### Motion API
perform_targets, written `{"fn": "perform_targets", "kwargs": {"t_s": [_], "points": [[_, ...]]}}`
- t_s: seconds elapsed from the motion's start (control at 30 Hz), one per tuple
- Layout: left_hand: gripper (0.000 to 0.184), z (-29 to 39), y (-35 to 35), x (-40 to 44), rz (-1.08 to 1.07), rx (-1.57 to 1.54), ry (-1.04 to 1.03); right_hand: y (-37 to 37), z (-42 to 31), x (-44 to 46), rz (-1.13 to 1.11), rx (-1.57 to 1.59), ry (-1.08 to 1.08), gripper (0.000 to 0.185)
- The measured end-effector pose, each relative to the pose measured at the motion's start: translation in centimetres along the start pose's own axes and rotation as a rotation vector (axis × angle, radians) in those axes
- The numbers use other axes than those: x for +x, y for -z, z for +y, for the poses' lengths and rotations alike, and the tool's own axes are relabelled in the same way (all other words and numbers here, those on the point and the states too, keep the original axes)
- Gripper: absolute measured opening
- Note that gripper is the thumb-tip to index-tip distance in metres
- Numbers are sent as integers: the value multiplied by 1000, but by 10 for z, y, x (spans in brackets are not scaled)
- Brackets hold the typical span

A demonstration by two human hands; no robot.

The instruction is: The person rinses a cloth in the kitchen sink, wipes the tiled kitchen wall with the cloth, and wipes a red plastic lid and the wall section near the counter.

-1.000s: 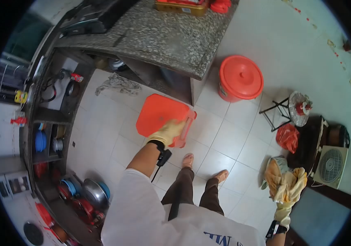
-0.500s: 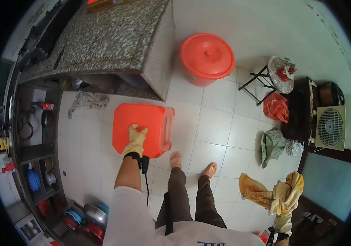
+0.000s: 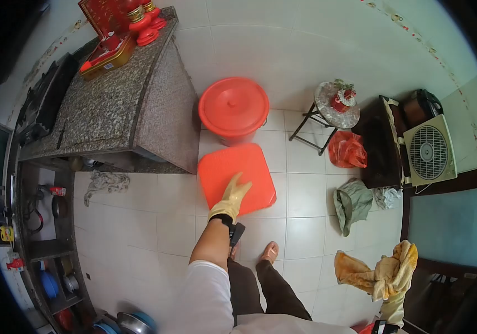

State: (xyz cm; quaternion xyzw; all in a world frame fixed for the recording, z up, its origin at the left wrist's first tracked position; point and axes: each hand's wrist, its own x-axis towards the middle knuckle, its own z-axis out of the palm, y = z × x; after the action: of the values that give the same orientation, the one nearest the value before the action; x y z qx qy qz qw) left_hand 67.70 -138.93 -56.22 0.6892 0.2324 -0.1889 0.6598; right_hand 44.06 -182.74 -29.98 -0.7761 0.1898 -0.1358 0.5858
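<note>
A red plastic stool [image 3: 216, 172] stands on the tiled floor in front of me, close to a lidded red bucket [image 3: 234, 108]. My left hand [image 3: 230, 199], in a cream rubber glove, rests on the stool's seat with its fingers stretched out and apart. At the lower right my right hand [image 3: 392, 309], gloved the same way, holds a stained yellow-white cloth [image 3: 389, 275]. The cloth hangs bunched over the hand and hides its fingers.
A granite counter [image 3: 110, 106] fills the upper left. Right of the bucket stand a small round folding stool [image 3: 327, 103], a red plastic bag [image 3: 347, 149], a green-grey cloth bag [image 3: 351, 206] and a box fan [image 3: 429, 150]. A grey rag [image 3: 105, 185] lies under the counter.
The red stool has moved across the floor, away from the left side, to beside the bucket, with my left hand on it. The view has shifted. My right hand still holds the cloth.
</note>
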Motion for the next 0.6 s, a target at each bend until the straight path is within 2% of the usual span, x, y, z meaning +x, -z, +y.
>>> {"fn": "perform_targets", "kwargs": {"t_s": [0.07, 0.13, 0.17, 0.23, 0.37, 0.47, 0.53, 0.57, 0.6], "points": [[69, 29, -8, -13, -31, 53, 3, 4, -11, 7, 17, 14, 12, 60], [67, 41, -9, -24, -17, 62, -45, 4, -25, 17, 42, 36, 29, 58], [66, 48, -1, -32, -15, 164, -117, 3, -34, 23, 51, 45, 40, 58], [66, 68, 34, -51, 2, 379, -259, 0, -50, 37, 76, 66, 59, 56], [69, 170, 134, -141, -205, 829, -326, -34, -104, 69, 150, 91, 107, 54], [64, 218, 243, -226, -23, 1183, -293, -52, -155, 83, 184, 38, 118, 53], [62, 266, 289, -286, 70, 1292, -209, -39, -157, 92, 120, -555, 398, 55], [61, 267, 329, -309, 211, 1351, -79, -30, -159, 96, 110, -632, 442, 56], [60, 296, 345, -346, 404, 1391, 107, -23, -160, 100, 101, -597, 435, 56]]}}
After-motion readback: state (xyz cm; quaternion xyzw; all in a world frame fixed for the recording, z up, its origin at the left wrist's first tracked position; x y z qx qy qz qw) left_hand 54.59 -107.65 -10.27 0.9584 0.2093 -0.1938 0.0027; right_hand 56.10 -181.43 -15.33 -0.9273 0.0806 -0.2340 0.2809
